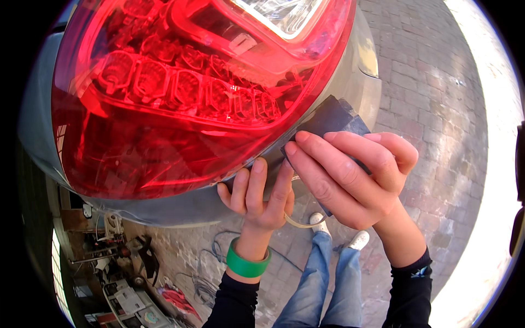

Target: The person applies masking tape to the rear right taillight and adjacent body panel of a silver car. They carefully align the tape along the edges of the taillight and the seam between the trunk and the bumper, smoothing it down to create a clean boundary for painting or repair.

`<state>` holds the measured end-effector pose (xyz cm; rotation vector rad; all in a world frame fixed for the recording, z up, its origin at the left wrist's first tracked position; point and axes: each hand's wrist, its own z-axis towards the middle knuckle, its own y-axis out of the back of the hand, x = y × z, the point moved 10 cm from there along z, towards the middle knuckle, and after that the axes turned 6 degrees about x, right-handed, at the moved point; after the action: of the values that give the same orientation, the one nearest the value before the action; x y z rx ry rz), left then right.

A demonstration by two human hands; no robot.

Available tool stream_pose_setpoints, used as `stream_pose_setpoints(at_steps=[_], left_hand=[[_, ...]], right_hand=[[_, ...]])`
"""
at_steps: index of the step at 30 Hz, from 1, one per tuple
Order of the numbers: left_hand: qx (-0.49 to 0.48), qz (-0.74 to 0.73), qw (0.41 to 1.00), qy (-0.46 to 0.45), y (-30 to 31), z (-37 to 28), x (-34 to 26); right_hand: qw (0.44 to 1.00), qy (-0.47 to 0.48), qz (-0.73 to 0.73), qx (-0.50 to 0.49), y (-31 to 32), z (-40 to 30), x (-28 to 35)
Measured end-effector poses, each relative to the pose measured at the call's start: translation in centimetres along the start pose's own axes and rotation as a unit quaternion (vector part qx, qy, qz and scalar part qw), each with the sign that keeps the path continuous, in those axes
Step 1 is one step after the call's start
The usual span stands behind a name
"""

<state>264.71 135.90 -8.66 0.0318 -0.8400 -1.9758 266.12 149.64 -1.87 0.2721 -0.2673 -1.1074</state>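
Note:
A red car tail light (176,123) fills the upper left, set in a grey body panel (164,209). My right hand (348,176) grips a dark, folded sheet that looks like sandpaper (332,117), lying against the panel beside the light's lower right edge. To its left, my left hand (260,197) has its fingertips at the light's lower edge, on the panel; a dark edge shows by them. A pale curved band (303,224), perhaps a tape roll, shows between the hands; its hold is partly hidden. A green tape-like ring (248,260) circles my left wrist.
Below are my legs in jeans and light shoes (319,221) on brick paving (430,143). A dark hose or cable (205,289) lies coiled on the floor. Car parts (131,303) and a red cloth-like item (176,297) are at the lower left.

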Motion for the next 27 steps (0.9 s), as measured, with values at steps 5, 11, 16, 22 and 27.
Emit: stream_pose_setpoints(at_steps=[5, 11, 16, 22, 27], left_hand=[[0.019, 0.018, 1.0, -0.002, 0.2, 0.5, -0.2], [0.019, 0.019, 1.0, -0.004, 0.2, 0.6, -0.3], [0.01, 0.023, 1.0, -0.004, 0.2, 0.5, -0.4], [0.02, 0.034, 0.999, -0.003, 0.0, 0.3, -0.2], [0.029, 0.035, 0.999, -0.003, -0.3, -0.7, 0.2]], right_hand=[[0.998, -0.043, -0.036, 0.033, 0.4, 0.2, -1.8], [0.998, -0.026, -0.037, 0.034, -0.2, 0.1, -1.7], [1.0, 0.0, -0.012, 0.015, -0.2, 0.3, -2.0], [0.999, -0.049, -0.003, 0.002, -0.7, -0.4, -1.8], [0.998, -0.036, 0.03, -0.03, 0.3, -2.4, 0.2]])
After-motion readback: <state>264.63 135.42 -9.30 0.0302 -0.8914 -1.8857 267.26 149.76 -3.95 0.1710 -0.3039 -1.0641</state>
